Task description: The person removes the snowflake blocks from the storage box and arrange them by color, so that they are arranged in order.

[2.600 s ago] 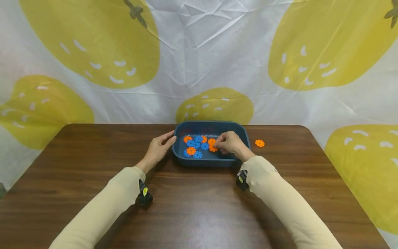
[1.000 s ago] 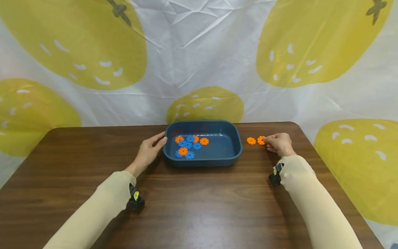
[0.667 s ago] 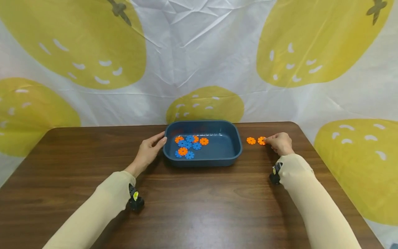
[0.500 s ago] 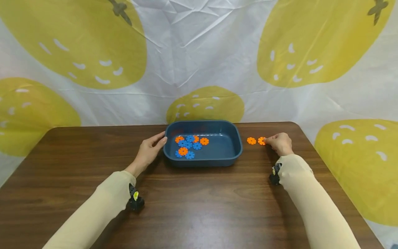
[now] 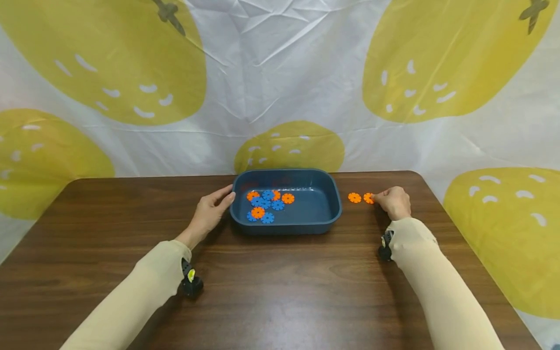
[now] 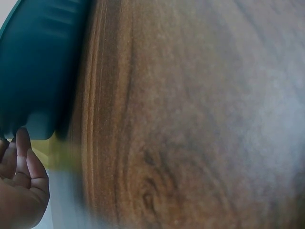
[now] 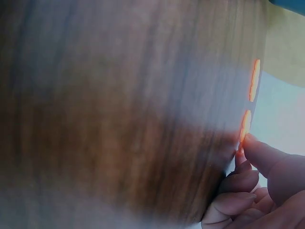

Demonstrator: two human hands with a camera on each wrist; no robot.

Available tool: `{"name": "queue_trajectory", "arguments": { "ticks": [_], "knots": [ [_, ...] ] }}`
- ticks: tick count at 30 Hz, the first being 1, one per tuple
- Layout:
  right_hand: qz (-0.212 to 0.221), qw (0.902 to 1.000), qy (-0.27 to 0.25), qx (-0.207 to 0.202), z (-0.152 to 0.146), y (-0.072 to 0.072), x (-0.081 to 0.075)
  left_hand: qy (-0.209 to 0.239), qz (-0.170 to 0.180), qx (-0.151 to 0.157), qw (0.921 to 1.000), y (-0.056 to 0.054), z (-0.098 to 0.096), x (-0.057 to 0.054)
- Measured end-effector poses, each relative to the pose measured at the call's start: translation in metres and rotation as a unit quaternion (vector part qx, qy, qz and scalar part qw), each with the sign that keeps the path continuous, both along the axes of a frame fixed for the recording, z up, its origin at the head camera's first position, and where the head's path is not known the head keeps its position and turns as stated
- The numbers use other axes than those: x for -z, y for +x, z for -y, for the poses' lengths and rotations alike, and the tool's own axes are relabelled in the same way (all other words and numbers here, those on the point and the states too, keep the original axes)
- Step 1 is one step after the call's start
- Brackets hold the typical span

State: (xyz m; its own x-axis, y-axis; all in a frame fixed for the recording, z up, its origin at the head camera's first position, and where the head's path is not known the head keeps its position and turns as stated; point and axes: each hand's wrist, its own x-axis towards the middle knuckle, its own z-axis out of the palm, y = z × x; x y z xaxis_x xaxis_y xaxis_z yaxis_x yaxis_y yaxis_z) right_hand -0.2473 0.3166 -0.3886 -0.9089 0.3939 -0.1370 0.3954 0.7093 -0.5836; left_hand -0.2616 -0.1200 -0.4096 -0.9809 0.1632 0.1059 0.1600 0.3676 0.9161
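A dark blue plastic tub [image 5: 306,227] stands at the back middle of the table, with several orange and blue notched plastic discs inside, such as a blue notched disc [image 5: 277,205]. Against its left end rests my left hand [image 5: 210,211], thumb and fingers fairly straight; the left wrist view shows fingertips [image 6: 23,140] at the tub's end wall. Right of the tub, my right hand [image 5: 394,201] pinches the edge of an orange notched disc [image 5: 368,198] between thumb and index finger, the disc lying flat at table height. Another orange notched disc [image 5: 354,198] lies just left of it.
The brown wooden table [image 5: 280,287] ends at the back against a white hanging cloth [image 5: 284,73] with large yellow fruit prints. A dark camera is strapped to each wrist.
My right hand has left the tub and moved right with an orange disc, now beside the first one on the table. Over the last second both hands stay nearly still.
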Motion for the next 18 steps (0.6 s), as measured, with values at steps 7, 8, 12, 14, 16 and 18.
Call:
{"name": "queue_trajectory", "arguments": {
  "ticks": [7,8,12,14,16,18],
  "knots": [
    [-0.009,0.9998,0.013,0.007,0.0004,-0.0021,-0.0015,0.003,-0.008,0.000,1.0000,-0.0015,0.0003,-0.0005],
    [-0.009,0.9998,0.014,0.007,0.0000,-0.0023,-0.0015,0.002,-0.008,0.001,1.0000,-0.0013,0.0005,-0.0009],
    [-0.008,0.9999,0.013,0.007,-0.0004,-0.0025,-0.0009,-0.002,0.002,0.003,1.0000,0.0007,0.0005,-0.0026],
    [-0.007,0.9999,0.013,0.008,0.0001,-0.0020,-0.0002,-0.003,0.007,0.005,1.0000,0.0020,0.0006,-0.0032],
    [-0.007,0.9999,0.012,0.008,-0.0002,-0.0017,0.0011,-0.003,0.008,0.007,0.9999,0.0030,0.0003,-0.0027],
    [-0.010,0.9999,0.012,0.005,-0.0003,-0.0006,0.0020,0.000,0.008,0.009,0.9999,0.0032,0.0002,-0.0014]
  ]
}}
